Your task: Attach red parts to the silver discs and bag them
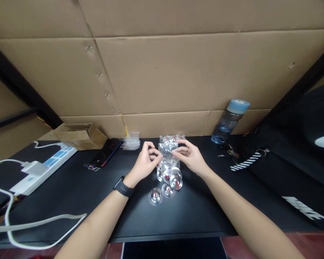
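Observation:
My left hand (145,162), with a dark watch (123,187) on its wrist, pinches the left edge of a small clear plastic bag (166,148). Opposite it, my right hand (191,157) has thumb and fingertips closed at the bag's right edge. What the bag contains is hard to make out. Below the hands lie several shiny silver discs (176,181) with red marks, partly overlapping. One disc (155,196) rests apart at the front left. Behind the fingers are more bagged silver pieces (179,137) with red marks.
On the left are a white power strip (47,166) with cables, an open cardboard box (79,136), a phone (107,153) and a stack of clear bags (131,141). A blue-capped bottle (226,122), keys (232,151) and a black bag (294,151) stand right. Cardboard (162,79) walls the back.

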A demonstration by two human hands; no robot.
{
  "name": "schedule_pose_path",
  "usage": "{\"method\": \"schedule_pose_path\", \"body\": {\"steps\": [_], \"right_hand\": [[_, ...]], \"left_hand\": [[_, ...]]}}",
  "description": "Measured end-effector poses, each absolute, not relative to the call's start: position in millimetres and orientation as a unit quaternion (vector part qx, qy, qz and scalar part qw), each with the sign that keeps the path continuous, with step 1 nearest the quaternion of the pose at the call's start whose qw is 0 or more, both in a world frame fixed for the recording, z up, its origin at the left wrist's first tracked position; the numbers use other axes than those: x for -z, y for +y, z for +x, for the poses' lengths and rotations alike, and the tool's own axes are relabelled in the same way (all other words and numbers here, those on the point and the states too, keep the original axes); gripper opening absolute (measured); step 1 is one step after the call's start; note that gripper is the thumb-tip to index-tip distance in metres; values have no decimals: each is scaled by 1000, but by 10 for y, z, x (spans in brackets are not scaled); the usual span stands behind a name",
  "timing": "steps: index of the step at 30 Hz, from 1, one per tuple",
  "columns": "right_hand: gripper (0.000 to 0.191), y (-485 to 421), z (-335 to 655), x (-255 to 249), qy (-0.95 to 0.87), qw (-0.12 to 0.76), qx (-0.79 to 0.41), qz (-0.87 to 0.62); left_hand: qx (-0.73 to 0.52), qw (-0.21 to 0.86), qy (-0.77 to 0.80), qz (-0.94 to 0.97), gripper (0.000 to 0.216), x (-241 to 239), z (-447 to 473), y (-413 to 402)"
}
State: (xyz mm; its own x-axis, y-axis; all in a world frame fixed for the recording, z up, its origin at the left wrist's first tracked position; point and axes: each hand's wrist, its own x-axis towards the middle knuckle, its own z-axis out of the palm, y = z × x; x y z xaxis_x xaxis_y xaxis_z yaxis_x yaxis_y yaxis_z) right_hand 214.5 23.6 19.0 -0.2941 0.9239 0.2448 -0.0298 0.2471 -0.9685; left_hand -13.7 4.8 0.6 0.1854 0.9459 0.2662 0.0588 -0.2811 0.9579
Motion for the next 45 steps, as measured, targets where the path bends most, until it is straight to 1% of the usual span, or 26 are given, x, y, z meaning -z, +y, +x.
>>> {"method": "schedule_pose_path", "body": {"steps": [2,3,6,8,10,13,15,16,18,19,21,22,23,26,29,34,36,39,41,43,45], "right_hand": [[56,257,2139,-159,-623,476,-503,-363],[58,268,2140,-146,-618,477,-504,-371],[62,295,2150,-134,-598,494,-492,-396],[60,293,2153,-146,-594,505,-479,-402],[59,271,2145,-160,-602,507,-473,-396],[56,209,2111,-166,-634,485,-468,-378],[53,163,2082,-158,-668,461,-455,-366],[52,142,2068,-152,-683,451,-447,-361],[58,110,2045,-145,-702,439,-436,-353],[62,99,2037,-144,-701,439,-439,-351],[67,91,2028,-151,-684,448,-459,-348],[66,93,2028,-155,-672,454,-471,-347],[63,99,2031,-159,-661,461,-482,-345],[56,135,2050,-149,-642,474,-499,-339],[52,177,2070,-111,-641,472,-502,-338],[48,202,2067,-72,-664,470,-474,-337],[46,202,2060,-71,-669,471,-465,-339],[45,230,2081,-67,-680,468,-446,-345],[43,287,2136,-66,-699,464,-409,-358],[36,381,2221,-74,-745,442,-324,-381],[28,504,2305,-95,-812,379,-196,-398]], "left_hand": [[-474,409,404,667,36,-18,-148,34],[-466,360,412,695,32,-34,-153,27],[-429,167,426,779,21,-97,-158,8],[-398,91,408,817,22,-124,-151,0],[-409,78,407,813,30,-120,-140,0],[-462,111,428,769,54,-91,-129,-3],[-446,145,406,784,66,-99,-126,-16],[-420,157,391,804,68,-118,-129,-25],[-366,167,375,835,63,-180,-163,-32],[-344,164,375,845,56,-217,-207,-24],[-316,147,386,854,38,-286,-374,26],[-302,123,394,859,24,-311,-502,67],[-301,95,416,853,17,-326,-655,116],[-292,28,502,814,14,-300,-1165,275],[-283,-27,571,770,17,-203,-1512,387],[-239,-118,644,717,16,-50,-1468,473],[-239,-139,669,690,25,-10,-1350,504],[-250,-165,706,641,50,24,-1201,541],[-248,-174,720,624,62,28,-1140,550],[-241,-174,729,616,68,17,-1109,548],[-233,-169,735,614,72,-4,-1101,536]]}}
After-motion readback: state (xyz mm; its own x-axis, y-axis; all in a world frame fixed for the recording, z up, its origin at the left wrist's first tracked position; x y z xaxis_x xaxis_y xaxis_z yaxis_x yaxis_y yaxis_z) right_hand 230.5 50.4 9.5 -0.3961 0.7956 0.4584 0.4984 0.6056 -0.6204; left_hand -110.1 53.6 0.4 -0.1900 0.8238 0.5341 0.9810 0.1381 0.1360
